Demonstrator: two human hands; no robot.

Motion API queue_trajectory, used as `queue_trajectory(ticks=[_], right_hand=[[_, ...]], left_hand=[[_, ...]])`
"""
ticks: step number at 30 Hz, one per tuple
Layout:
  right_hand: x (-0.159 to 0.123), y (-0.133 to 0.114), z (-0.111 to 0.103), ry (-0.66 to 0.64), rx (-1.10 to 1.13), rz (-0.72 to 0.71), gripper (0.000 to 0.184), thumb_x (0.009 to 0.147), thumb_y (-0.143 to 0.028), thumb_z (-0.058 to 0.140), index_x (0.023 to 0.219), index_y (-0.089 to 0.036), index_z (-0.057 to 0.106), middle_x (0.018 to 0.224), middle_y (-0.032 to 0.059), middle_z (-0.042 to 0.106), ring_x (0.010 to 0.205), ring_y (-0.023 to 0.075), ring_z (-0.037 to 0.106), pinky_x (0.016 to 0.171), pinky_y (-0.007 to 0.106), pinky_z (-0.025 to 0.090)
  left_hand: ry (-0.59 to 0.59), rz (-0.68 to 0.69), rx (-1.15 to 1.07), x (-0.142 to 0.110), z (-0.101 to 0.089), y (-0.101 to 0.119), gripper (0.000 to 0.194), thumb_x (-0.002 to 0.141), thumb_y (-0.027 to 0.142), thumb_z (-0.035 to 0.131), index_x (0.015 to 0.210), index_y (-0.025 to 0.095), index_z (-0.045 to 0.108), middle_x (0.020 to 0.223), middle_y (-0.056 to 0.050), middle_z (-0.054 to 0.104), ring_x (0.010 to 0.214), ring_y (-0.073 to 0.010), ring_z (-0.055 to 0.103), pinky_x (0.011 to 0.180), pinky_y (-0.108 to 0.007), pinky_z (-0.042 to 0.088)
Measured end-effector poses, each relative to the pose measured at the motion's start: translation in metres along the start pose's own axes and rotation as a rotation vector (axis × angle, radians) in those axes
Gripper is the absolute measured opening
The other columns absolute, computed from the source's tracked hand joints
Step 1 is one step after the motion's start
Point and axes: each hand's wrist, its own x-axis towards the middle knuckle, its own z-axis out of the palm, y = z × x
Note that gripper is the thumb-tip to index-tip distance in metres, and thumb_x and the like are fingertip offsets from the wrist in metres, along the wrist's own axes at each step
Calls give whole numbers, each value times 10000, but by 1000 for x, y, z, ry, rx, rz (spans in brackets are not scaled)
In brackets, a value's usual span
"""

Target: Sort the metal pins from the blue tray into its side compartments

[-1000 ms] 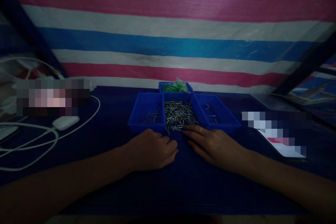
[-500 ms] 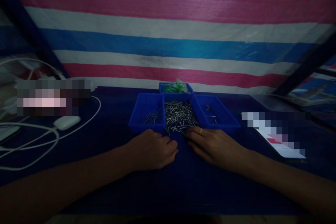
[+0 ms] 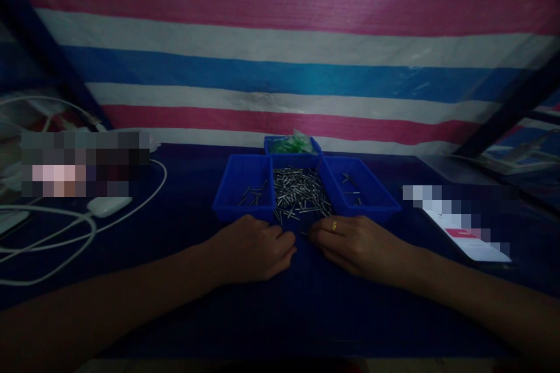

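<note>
My left hand rests on the dark blue table with its fingers curled in; whether it holds anything is hidden. My right hand, with a gold ring, lies beside it, fingertips pinched on a small metal pin at the near edge of a heap of metal pins. The heap fills the middle blue tray. A left blue tray and a right blue tray each hold a few pins.
Behind the trays a fourth blue tray holds green pieces. White cables and a white adapter lie at the left. A white card with a red mark lies at the right. A striped tarp hangs behind.
My right hand has drawn back from the pile toward me and curled its fingertips into a pinch. The left hand has stayed put.
</note>
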Motion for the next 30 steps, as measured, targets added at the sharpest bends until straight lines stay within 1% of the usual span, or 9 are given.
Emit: queue_trajectory(ticks=[5, 8, 14, 19, 26, 30], right_hand=[[0, 1, -1, -6, -36, -69, 251, 882, -135, 328, 999, -127, 550, 931, 86, 583, 846, 144, 555, 702, 274, 481], [0, 1, -2, 3, -65, -117, 262, 882, -134, 329, 1028, -123, 546, 938, 90, 587, 833, 147, 557, 687, 275, 484], [0, 1, -2, -12, -52, -163, 270, 888, -145, 330, 1055, -106, 539, 994, 80, 580, 828, 149, 536, 706, 279, 476], [0, 0, -2, -29, -55, -184, 282, 892, -160, 329, 1079, -95, 530, 1057, 81, 566, 839, 155, 521, 706, 285, 472], [2, -1, -4, -5, -57, -205, 289, 884, -156, 331, 1075, -86, 535, 1036, 87, 580, 807, 152, 523, 678, 282, 471], [2, 0, -3, -26, -65, -209, 285, 879, -161, 342, 1081, -87, 529, 1062, 87, 568, 822, 156, 521, 696, 289, 467]], left_hand=[[-48, -42, -44, 2, -3, 1, 181, 865, 277, 358, 791, 157, 471, 604, 3, 583, 492, -125, 548, 429, -219, 375], [-57, -42, -49, 1, -3, 0, 179, 869, 281, 361, 797, 158, 470, 620, 0, 589, 515, -133, 564, 435, -220, 376], [-13, 19, -20, -1, 3, -1, 170, 880, 278, 361, 785, 178, 460, 613, 19, 582, 504, -128, 552, 424, -214, 349], [22, 37, -6, -1, 3, -1, 167, 881, 278, 370, 771, 188, 458, 602, 30, 572, 492, -135, 544, 410, -229, 331], [38, 39, -23, -2, 3, -2, 164, 879, 270, 374, 773, 183, 466, 597, 31, 563, 488, -133, 541, 408, -232, 325], [25, 49, -33, -2, 5, -2, 161, 883, 271, 367, 781, 187, 458, 608, 32, 564, 501, -139, 548, 413, -239, 338]])
